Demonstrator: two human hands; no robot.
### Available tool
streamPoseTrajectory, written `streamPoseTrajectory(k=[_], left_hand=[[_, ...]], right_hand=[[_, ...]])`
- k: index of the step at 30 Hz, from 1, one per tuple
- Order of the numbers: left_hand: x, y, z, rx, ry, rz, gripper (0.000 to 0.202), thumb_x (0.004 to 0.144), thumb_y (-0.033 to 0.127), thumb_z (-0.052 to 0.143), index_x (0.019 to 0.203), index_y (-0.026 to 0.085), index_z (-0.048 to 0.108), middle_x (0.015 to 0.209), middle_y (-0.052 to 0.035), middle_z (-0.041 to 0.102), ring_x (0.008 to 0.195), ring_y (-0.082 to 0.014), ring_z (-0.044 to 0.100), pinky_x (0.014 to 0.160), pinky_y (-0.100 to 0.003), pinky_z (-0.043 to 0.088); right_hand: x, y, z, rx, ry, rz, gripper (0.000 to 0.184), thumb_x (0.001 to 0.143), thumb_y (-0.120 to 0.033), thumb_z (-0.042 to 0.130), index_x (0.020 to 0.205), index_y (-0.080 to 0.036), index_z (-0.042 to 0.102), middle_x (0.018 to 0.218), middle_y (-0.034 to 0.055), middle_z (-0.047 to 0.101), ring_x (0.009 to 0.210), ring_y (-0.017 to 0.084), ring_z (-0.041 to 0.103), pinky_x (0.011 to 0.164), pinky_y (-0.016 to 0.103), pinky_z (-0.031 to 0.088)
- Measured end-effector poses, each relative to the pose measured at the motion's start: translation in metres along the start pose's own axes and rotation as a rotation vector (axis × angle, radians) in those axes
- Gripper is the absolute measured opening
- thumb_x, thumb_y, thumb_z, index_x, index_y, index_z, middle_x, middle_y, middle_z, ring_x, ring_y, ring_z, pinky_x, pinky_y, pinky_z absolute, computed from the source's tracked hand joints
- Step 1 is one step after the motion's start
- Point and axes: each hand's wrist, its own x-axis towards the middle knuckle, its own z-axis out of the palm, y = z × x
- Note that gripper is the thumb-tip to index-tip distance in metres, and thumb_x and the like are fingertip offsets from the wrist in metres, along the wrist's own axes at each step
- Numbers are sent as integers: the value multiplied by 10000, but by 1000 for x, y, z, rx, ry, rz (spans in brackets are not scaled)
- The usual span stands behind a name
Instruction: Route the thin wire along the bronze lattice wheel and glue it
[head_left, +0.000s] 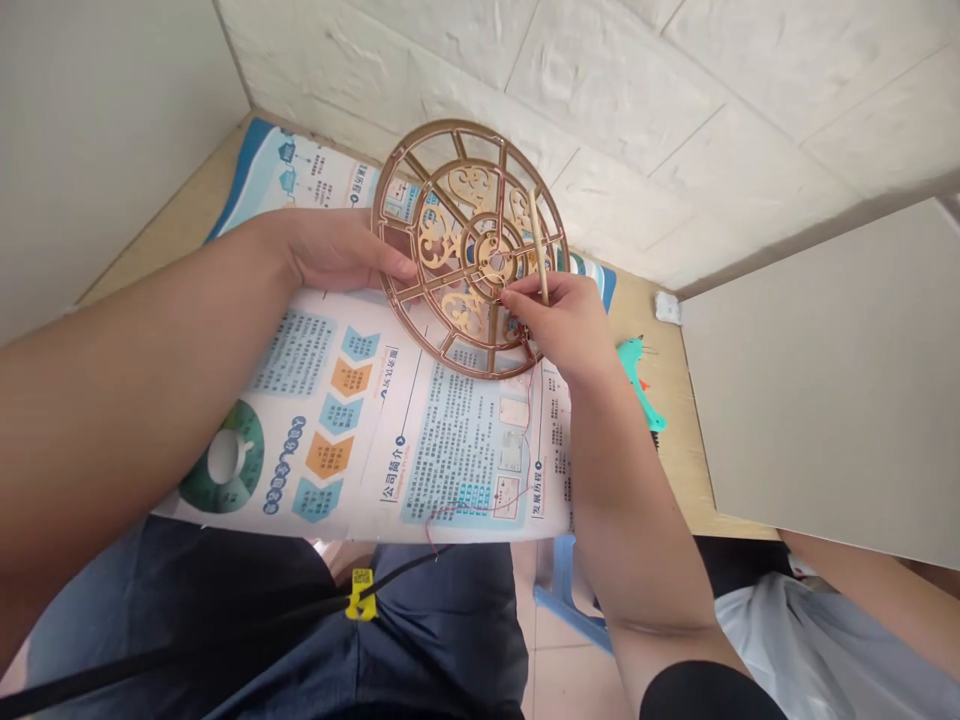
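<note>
A round, brown-gold openwork wheel with curling scrollwork panels [454,146] is held up, tilted, over a long printed paper sheet in blue, white and orange [352,480]. The left hand [349,250] grips it at 9 o'clock, thumb pressed on the near face and fingers behind the openwork. The right hand [562,315] comes in at 4 o'clock. Its thumb and forefinger are pressed together just beside the hub; whether they pinch a strand there is too small to tell. A slim, pale wooden stick [536,240] is caught in that same hand, its free end pointing to 12 o'clock across the wheel's right side.

A thin red thread [480,507] hangs from the wheel near 5 o'clock, runs down over the sheet and passes its near edge. The sheet lies on a pale wood-toned table [694,460].

Taking the wheel as the clock's centre, a turquoise plastic tool [643,390] lies at 4 o'clock, partly hidden by the right forearm, and a small white packet [667,307] sits at 3. A yellow tag with a square code [362,597] is at 7, and another person's forearm [877,600] at 4, farther out.
</note>
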Motion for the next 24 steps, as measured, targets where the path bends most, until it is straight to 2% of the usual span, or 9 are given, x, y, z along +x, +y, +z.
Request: streamPoseTrajectory(k=[4, 7, 10, 12, 15, 17, 20, 22, 24], left_hand=[[1, -3, -3, 20, -25, 37, 550, 757, 229, 807, 1241, 7, 669, 1226, -120, 737, 1299, -338, 598, 1141, -533, 394], [2, -4, -6, 14, -24, 54, 603, 714, 324, 919, 1181, 19, 692, 1190, -147, 755, 1082, -234, 690, 1100, -482, 463], [1, -4, -5, -2, 19, 42, 659, 632, 384, 989, 1110, 36, 698, 1070, -119, 784, 910, -167, 695, 1002, -412, 527], [0, -3, -4, 3, 42, 28, 699, 603, 389, 1005, 1120, 39, 690, 1051, -104, 786, 958, -181, 697, 977, -399, 529], [-3, -2, -2, -3, 61, 22, 752, 603, 346, 1005, 1194, 29, 665, 1096, -111, 784, 1015, -197, 690, 1036, -440, 489], [-4, -1, -1, -10, 70, 15, 713, 651, 304, 978, 1220, 27, 649, 1094, -100, 789, 1001, -187, 684, 1067, -458, 463], [-6, 0, 2, -4, 74, 0, 619, 721, 293, 930, 1219, 48, 656, 1094, -80, 794, 996, -172, 672, 1055, -412, 470], [-6, 1, 4, 2, 63, 2, 604, 692, 323, 940, 1178, 68, 688, 1102, -84, 795, 1020, -185, 670, 1041, -379, 485], [-6, 2, 5, 23, 47, 5, 581, 681, 372, 935, 1141, 88, 722, 1114, -101, 792, 994, -201, 680, 1033, -389, 500]], right_hand=[[0, -1, 1, -6, -3, -12, 75, 825, -206, 731, 764, -164, 744, 590, -23, 557, 532, 98, 457, 523, 261, 335], [1, 0, 2, -30, 2, -37, 84, 832, -188, 726, 749, -170, 728, 584, -29, 543, 519, 93, 439, 509, 258, 323], [1, 1, 3, -46, 16, -39, 94, 826, -179, 728, 733, -178, 717, 577, -28, 537, 518, 98, 435, 505, 264, 328], [1, 1, 4, -53, 21, -41, 86, 823, -183, 732, 739, -182, 717, 584, -26, 543, 524, 103, 439, 508, 269, 335], [2, 3, 6, -55, 26, -34, 70, 814, -190, 740, 750, -181, 714, 603, -27, 555, 541, 103, 444, 524, 270, 344], [3, 4, 6, -43, 28, -24, 72, 807, -201, 747, 753, -173, 709, 608, -30, 556, 546, 99, 443, 538, 271, 349], [4, 5, 5, -24, 18, -14, 89, 796, -241, 751, 773, -163, 715, 614, -27, 564, 555, 104, 455, 550, 275, 350], [3, 4, 3, -15, 4, 12, 118, 783, -278, 747, 792, -162, 722, 623, -22, 577, 566, 115, 471, 554, 280, 354], [2, 1, 0, -3, -27, 52, 142, 775, -305, 731, 800, -165, 721, 628, -19, 583, 573, 122, 477, 559, 282, 364]])
